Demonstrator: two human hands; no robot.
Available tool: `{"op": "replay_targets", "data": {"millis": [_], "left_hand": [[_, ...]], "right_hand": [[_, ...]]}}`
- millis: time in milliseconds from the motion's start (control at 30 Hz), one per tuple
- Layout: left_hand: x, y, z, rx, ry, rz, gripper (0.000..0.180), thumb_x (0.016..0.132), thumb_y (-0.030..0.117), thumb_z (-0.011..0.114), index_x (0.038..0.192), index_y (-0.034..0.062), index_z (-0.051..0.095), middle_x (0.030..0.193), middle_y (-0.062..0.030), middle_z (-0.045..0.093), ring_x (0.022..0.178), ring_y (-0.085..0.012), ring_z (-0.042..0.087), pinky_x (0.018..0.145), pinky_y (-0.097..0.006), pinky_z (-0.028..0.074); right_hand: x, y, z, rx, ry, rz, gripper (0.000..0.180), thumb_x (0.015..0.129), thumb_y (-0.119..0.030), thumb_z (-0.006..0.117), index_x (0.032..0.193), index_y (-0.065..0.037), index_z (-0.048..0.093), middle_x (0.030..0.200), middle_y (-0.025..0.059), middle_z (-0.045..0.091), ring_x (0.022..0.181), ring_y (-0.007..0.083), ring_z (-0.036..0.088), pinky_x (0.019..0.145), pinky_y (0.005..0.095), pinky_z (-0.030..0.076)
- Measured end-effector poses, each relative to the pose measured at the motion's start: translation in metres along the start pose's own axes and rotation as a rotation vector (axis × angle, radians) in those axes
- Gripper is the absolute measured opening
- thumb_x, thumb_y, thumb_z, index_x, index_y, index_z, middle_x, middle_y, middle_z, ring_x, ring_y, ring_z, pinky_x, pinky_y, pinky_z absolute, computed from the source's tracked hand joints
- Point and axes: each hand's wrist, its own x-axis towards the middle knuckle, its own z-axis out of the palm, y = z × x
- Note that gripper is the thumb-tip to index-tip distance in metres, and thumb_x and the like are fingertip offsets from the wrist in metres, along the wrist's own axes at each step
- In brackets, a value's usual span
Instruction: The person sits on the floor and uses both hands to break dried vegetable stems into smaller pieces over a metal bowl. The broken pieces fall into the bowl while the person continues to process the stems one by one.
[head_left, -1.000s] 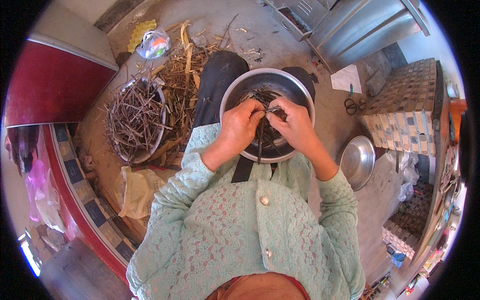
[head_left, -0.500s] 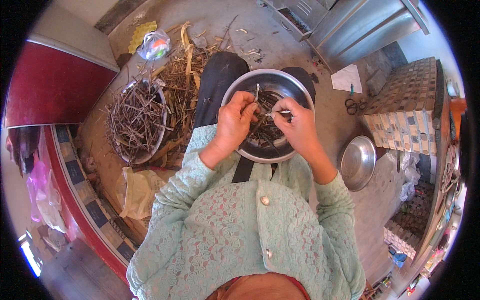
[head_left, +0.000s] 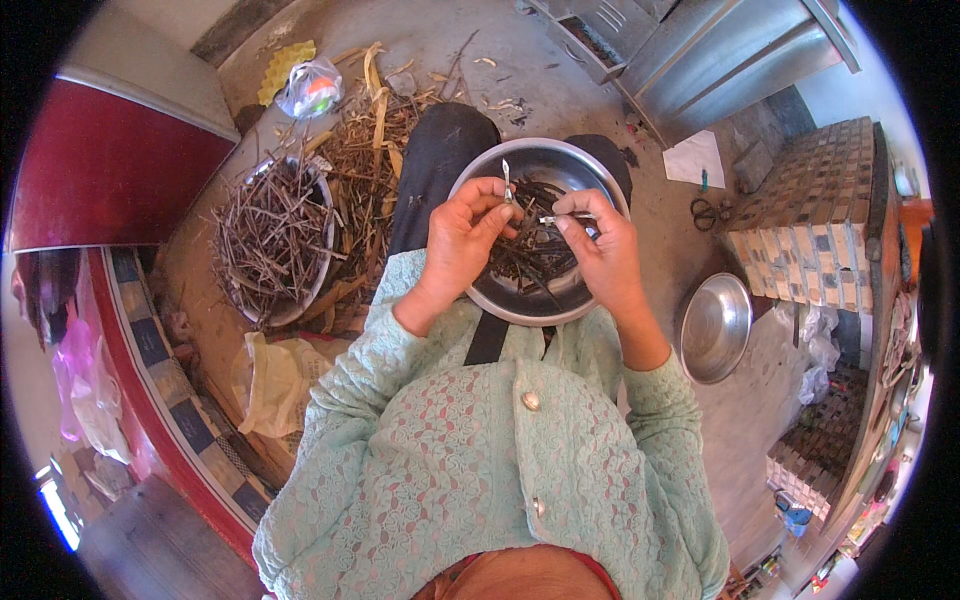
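Note:
My left hand (head_left: 462,232) pinches a slim, pale, pointed piece (head_left: 507,180) that stands upright above its fingertips; it resembles an opened dry pod half, though its kind is unclear. Between the thumb and fingers of my right hand (head_left: 600,245) is a short whitish piece (head_left: 547,219), its kind too small to tell. Both hands are closed, slightly apart, over a metal bowl (head_left: 540,317) resting on my lap. Inside it lie thin, dark brown, dry pod-like pieces (head_left: 535,262), partly hidden by my hands.
On the floor to my left, a basin (head_left: 325,270) is heaped with dry brown pods or stalks (head_left: 270,235). Beside it lies a heap of dry plant scraps (head_left: 365,160). An empty metal basin (head_left: 717,327) stands right, near scissors (head_left: 704,213) and a tiled brick structure (head_left: 800,220).
My hands have moved a little apart; the right has shifted slightly right. The pale piece in my left hand now stands higher and shows more clearly.

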Motion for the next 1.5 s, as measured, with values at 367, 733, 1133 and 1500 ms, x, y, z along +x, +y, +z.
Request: {"op": "replay_targets", "data": {"millis": [367, 733, 1133, 1500], "left_hand": [[0.0, 0.003, -0.007, -0.141, -0.096, -0.092, 0.015, 0.089, 0.004, 0.057, 0.103, 0.0029, 0.061, 0.086, -0.0076, 0.066, 0.069, -0.0096, 0.057, 0.063, -0.023, 0.048], [0.001, 0.008, -0.013, -0.222, -0.127, -0.169, 0.013, 0.089, 0.004, 0.056, 0.102, 0.0037, 0.058, 0.086, -0.0083, 0.066, 0.062, -0.0108, 0.058, 0.057, -0.022, 0.048], [0.001, 0.006, -0.011, 0.006, -0.22, -0.138, 0.014, 0.089, 0.013, 0.061, 0.097, 0.0018, 0.062, 0.08, -0.0009, 0.062, 0.06, -0.0063, 0.052, 0.055, -0.02, 0.044], [0.006, 0.001, -0.006, 0.075, -0.326, -0.114, 0.02, 0.084, -0.002, 0.053, 0.101, 0.0025, 0.061, 0.087, 0.0026, 0.059, 0.076, -0.0024, 0.051, 0.066, -0.019, 0.042]], "right_hand": [[-0.002, 0.003, -0.001, 0.048, -0.018, 0.053, 0.019, 0.075, 0.008, 0.059, 0.092, 0.0, 0.058, 0.087, 0.0087, 0.063, 0.08, 0.0147, 0.061, 0.073, 0.0261, 0.048], [-0.001, -0.002, 0.002, -0.033, -0.107, 0.0, 0.019, 0.08, 0.005, 0.056, 0.096, -0.003, 0.063, 0.081, 0.0089, 0.062, 0.071, 0.0139, 0.06, 0.065, 0.0259, 0.047], [0.0, 0.002, 0.002, 0.171, -0.097, 0.116, 0.014, 0.083, -0.002, 0.062, 0.097, -0.001, 0.061, 0.085, 0.0063, 0.064, 0.075, 0.0116, 0.06, 0.068, 0.0247, 0.048], [0.004, -0.002, 0.008, 0.003, 0.042, -0.031, 0.01, 0.081, -0.005, 0.067, 0.087, 0.0, 0.062, 0.08, 0.0082, 0.064, 0.07, 0.0131, 0.06, 0.064, 0.025, 0.048]]}}
